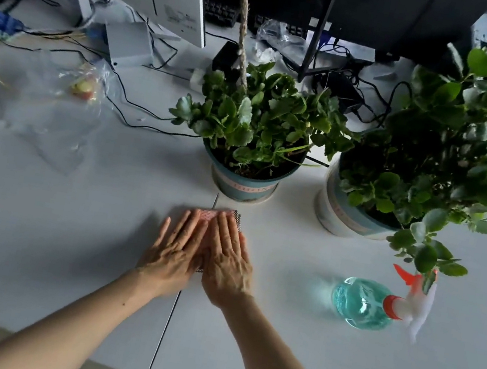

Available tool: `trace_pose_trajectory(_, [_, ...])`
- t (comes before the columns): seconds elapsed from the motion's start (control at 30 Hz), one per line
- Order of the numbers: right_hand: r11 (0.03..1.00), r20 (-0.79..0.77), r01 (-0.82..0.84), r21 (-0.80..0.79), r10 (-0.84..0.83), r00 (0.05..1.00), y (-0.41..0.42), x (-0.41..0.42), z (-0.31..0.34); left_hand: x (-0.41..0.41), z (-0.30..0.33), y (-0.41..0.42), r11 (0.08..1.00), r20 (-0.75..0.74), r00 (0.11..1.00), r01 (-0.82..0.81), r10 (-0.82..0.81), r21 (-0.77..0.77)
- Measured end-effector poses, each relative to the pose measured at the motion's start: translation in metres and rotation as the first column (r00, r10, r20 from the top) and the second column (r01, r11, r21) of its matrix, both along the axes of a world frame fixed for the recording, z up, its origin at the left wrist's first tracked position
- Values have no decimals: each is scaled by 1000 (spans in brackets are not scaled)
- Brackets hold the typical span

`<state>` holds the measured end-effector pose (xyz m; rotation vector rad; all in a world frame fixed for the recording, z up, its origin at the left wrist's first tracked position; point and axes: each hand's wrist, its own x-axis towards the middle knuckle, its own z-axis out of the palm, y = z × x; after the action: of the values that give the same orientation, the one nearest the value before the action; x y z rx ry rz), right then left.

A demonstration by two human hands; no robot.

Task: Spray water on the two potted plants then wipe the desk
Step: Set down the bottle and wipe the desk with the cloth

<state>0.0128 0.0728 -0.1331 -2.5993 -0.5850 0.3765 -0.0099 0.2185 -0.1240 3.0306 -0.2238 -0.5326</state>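
Two leafy potted plants stand on the white desk [30, 244]: one in a teal pot [243, 184] at the centre, one in a white and teal pot [341, 214] to the right. My left hand [173, 253] and my right hand [227, 258] lie flat, side by side, pressing a small pink and grey patterned cloth [230, 214] onto the desk just in front of the centre pot. Most of the cloth is hidden under my fingers. A teal spray bottle [361, 302] with an orange and white nozzle stands at the right.
A clear plastic bag [52, 118] holding a piece of fruit lies at the left. Monitors, a keyboard, black cables [131, 112] and a grey box crowd the back of the desk. A seam [166, 327] between desk panels runs under my hands.
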Motion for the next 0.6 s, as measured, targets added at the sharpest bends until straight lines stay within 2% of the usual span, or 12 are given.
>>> trace_pose_trajectory(0.1, [1000, 9, -4, 17, 4, 1000, -11, -15, 1, -13, -4, -13, 1000, 6, 1000, 0, 0, 9])
trace_pose_trajectory(0.27, [999, -10, 45, -2, -45, 999, -52, -41, 3, -30, -2, -53, 997, -55, 998, 6, -10, -80])
trace_pose_trajectory(0.43, [991, 14, 115, -72, -114, 993, -102, -43, 4, -18, -6, -94, 983, -67, 986, 148, -156, -113])
trace_pose_trajectory(0.6, [980, 3, 171, -103, -171, 985, -119, -20, 0, 17, 0, -108, 968, -80, 966, 242, -246, -61])
